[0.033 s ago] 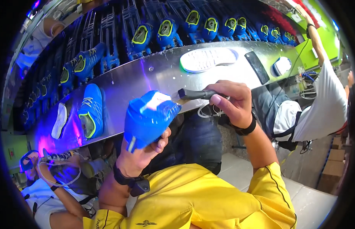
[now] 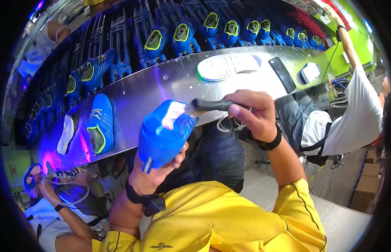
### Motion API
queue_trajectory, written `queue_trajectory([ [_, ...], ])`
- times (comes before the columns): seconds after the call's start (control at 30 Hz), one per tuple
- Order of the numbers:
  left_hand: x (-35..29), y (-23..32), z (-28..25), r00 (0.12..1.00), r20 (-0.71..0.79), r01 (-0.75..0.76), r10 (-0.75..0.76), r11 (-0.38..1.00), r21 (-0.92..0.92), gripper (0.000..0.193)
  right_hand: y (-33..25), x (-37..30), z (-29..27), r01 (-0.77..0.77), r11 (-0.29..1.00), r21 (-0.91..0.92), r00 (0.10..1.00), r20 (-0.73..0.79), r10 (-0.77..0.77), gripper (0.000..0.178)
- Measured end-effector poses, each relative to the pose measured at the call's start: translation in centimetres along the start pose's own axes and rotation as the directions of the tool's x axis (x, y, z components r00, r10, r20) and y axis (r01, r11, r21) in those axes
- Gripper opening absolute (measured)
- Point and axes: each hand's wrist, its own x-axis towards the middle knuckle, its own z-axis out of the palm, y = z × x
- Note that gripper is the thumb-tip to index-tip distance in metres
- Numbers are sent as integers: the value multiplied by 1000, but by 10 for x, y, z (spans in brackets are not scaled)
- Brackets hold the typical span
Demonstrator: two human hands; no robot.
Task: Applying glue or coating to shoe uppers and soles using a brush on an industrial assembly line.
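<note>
My left hand [image 2: 155, 174] grips a shiny, rounded blue pot-shaped thing [image 2: 159, 140] from below, in front of my lap. It has a white patch near its top and a short pale stub at its lower end; its exact kind is unclear. In my right hand [image 2: 256, 111] is a brush [image 2: 210, 105] with a dark handle, pinched between thumb and fingers. The brush's pale tip, blurred, meets the upper right edge of the blue thing beside the white patch. A thin white cord [image 2: 229, 124] hangs below the right hand.
On the metal bench [image 2: 170, 90] lie a white shoe sole [image 2: 229, 66], a black phone-like slab [image 2: 282, 74], a blue shoe [image 2: 101, 124] and a white insole [image 2: 65, 134]. Behind it, a rack carries several blue shoes [image 2: 183, 35]. Co-workers [image 2: 347, 113] sit on both sides.
The brush has shifted slightly left over the blue thing, with its handle tilting a little. The blue thing has turned slightly in my left hand.
</note>
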Motion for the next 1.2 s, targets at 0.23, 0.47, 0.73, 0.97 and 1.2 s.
queue_trajectory([
  [0.23, 14, 10, -14, 995, -3, -101, 102, 984, -145, 75, -17, 3, 24, -243, 916, -319, 970, -65, 234, 23],
  [0.47, 24, 13, -28, 930, -67, -335, 362, 906, 258, 60, 35, 16, 8, -170, 907, -386, 962, -265, 68, 15],
  [0.73, 68, 21, -6, 865, 94, -461, 493, 706, 537, 63, 88, 19, -9, -50, 705, -707, 946, -261, -194, 37],
  [0.97, 147, 12, 74, 816, 555, -219, 163, 975, 36, 60, -4, -23, -3, -562, 183, 807, 766, 424, 484, 47],
  [1.2, 209, 6, 83, 881, 473, -213, 6, 899, 384, 73, 1, -26, -38, -102, 259, 960, 906, -19, 423, 38],
])
